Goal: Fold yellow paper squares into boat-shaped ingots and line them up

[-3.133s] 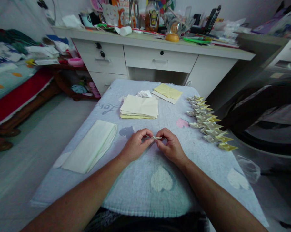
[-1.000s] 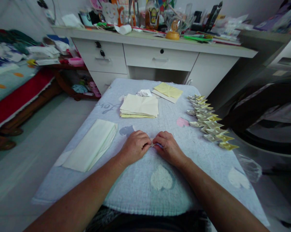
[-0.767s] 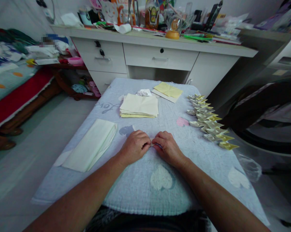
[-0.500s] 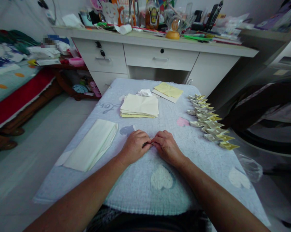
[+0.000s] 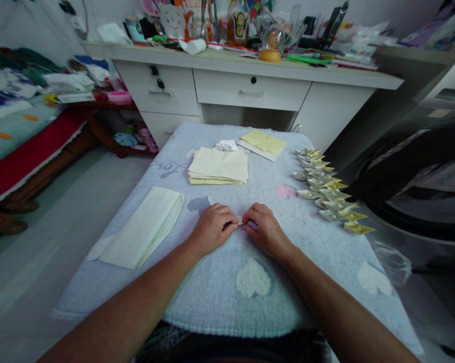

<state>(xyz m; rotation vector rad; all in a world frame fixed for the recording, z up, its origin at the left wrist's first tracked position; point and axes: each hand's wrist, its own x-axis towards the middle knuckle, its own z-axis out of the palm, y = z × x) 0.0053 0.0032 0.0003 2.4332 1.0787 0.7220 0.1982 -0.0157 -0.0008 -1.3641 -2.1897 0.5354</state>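
Paper piece (image 5: 240,223) sat pinched over the bench (image 5: 208,297).
We clamped it in the fingers of our left hand (image 5: 214,224) and right hand (image 5: 263,226) (mostly hiding it), left of the folded boats (image 5: 326,184).

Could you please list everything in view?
Cloth: one, pale blue, foreground
Paper piece: one, pale, held at cloth's middle
Folded paper shapes: many, white and yellow, cloth's right side
Paper stack: one, cream and yellow, farther on cloth
Loose sheets: at least two, yellow and white, cloth's far end
Crumpled tissue: one, white, behind paper stack
Long folded paper: one, whitish, cloth's left
Desk: one, white, beyond cloth
Bottle: one, amber, on desk
Desk clutter: many, mixed, around bottle
Bed: one, red-edged, left
Front-loading machine: one, grey, right
Left hand: one, bare, gripping paper piece
Right hand: one, bare, opposite
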